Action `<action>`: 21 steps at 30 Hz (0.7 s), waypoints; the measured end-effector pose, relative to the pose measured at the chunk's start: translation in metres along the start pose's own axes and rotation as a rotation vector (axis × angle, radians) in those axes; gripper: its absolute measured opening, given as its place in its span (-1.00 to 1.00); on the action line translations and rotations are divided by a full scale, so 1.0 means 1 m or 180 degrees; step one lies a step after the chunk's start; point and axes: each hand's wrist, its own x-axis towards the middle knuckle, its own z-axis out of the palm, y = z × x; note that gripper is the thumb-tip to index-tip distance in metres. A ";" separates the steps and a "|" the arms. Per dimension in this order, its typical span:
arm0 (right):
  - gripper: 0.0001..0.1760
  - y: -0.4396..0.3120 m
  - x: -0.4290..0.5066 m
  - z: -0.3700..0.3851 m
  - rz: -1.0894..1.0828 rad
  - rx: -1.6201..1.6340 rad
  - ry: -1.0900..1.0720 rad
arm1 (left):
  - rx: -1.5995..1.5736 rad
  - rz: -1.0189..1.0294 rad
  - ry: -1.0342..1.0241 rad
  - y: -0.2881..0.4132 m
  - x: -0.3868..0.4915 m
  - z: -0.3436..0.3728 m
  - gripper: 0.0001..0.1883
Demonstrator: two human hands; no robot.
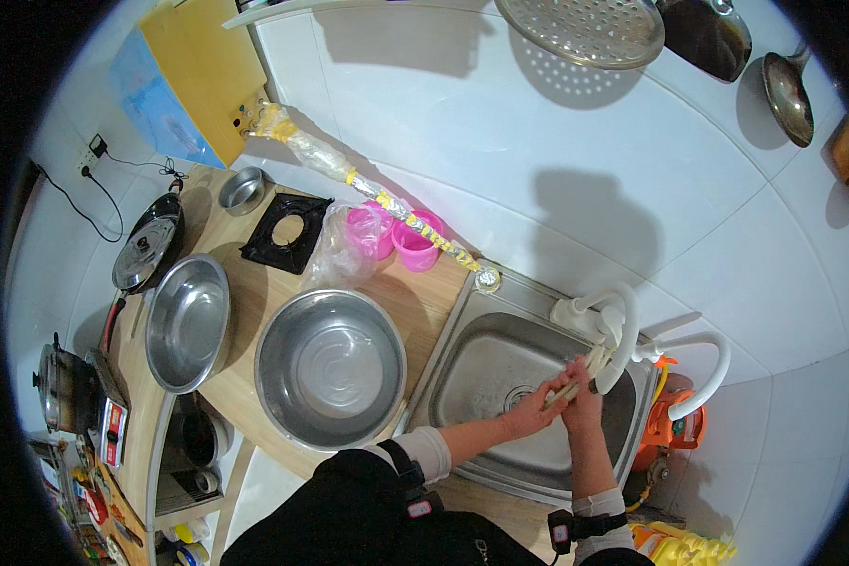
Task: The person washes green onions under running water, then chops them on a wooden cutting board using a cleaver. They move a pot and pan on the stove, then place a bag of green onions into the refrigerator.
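Note:
Over the stainless steel sink (477,403), my left hand (533,416) and my right hand (581,396) are close together, both closed around a pale, long vegetable or stalk bundle (598,359). Its exact kind is hard to tell. One end sticks out above my right hand, beside the curved spout of the white faucet (626,332), and another part shows between the two hands. The drain (516,397) lies below, partly hidden by my left hand. Whether water is running cannot be made out.
Left of the sink stand a large steel basin (332,368) and a second basin (184,325). Pink containers (419,244) and a plastic bag (343,247) sit near the wall. A second white spout (700,339) and an orange gas cylinder (679,417) are at the right.

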 end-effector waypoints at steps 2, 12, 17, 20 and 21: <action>-0.76 -0.011 0.010 -0.004 0.0250 0.1199 -0.0030 | 0.0368 -0.0159 -0.0333 -0.003 -0.002 0.000 -0.59; -0.70 -0.012 0.013 0.000 0.0256 0.0149 -0.0605 | -0.0120 -0.0336 -0.0702 0.027 0.004 -0.004 -0.62; -0.65 -0.024 0.012 0.004 0.0703 0.1021 -0.0224 | 0.0481 -0.0645 -0.1072 0.030 0.001 -0.013 -0.67; -0.53 -0.021 0.007 0.001 0.0397 0.0407 -0.0448 | -0.0143 -0.0818 -0.1136 0.028 -0.004 -0.012 -0.66; -0.51 -0.019 0.007 0.001 0.0343 0.0176 -0.0506 | -0.0242 -0.0761 -0.0980 0.027 -0.005 -0.010 -0.66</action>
